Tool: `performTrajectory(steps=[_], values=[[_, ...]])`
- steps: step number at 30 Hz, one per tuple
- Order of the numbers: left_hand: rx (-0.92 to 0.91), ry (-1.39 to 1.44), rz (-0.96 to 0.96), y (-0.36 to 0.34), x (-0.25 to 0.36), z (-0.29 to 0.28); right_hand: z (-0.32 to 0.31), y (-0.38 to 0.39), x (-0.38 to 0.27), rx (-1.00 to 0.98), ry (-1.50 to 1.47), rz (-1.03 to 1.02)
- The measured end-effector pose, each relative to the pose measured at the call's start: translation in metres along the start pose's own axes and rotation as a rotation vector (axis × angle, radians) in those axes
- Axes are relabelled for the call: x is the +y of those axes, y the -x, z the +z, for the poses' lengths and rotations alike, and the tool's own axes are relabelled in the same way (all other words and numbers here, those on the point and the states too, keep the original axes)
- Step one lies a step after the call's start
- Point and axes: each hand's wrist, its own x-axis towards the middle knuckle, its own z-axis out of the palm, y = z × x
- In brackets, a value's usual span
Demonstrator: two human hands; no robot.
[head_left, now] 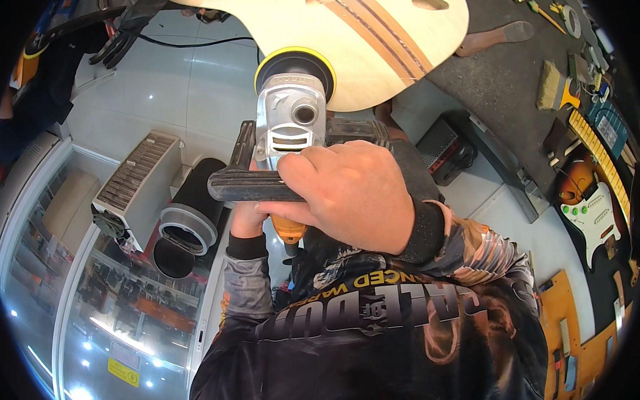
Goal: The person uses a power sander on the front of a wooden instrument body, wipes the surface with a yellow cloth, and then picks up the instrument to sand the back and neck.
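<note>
A power sander-polisher (288, 111) with a silver head, orange housing and black handle points away from me. Its round yellow-rimmed pad (268, 64) overlaps the lower edge of a pale wooden guitar body (374, 68) with brown stripes; contact is unclear. My right hand (345, 194) is closed over the black handle bar (236, 186), fingers curled round it near the silver head. Beneath that bar my left hand (250, 217) holds the tool's body from the left, most of its fingers hidden behind the handle and my other hand.
A dark bench (501, 72) at right carries a brush, tape and small tools. An electric guitar (587, 223) lies far right. Below left are a glass display case (139, 321), a pale slatted box (130, 193) and a black cylinder (193, 202). A dark-clothed figure (34, 105) is at far left.
</note>
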Motion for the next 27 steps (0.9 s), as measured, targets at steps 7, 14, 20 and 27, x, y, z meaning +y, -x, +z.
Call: performTrajectory(steps=[7,14,20,27], values=[[-0.067,-0.1,0.035,-0.018,-0.022,0.056,-0.032,0.038,0.027,0.036,0.011,0.027],[-0.096,-0.196,0.087,-0.025,-0.032,0.096,-0.056,0.067,0.047,0.117,0.02,0.038],[-0.112,-0.215,0.074,-0.018,-0.012,0.119,-0.058,0.071,0.046,0.128,0.073,0.052],[-0.052,-0.139,0.095,-0.012,-0.01,0.074,-0.036,0.044,0.023,-0.013,0.1,0.074]])
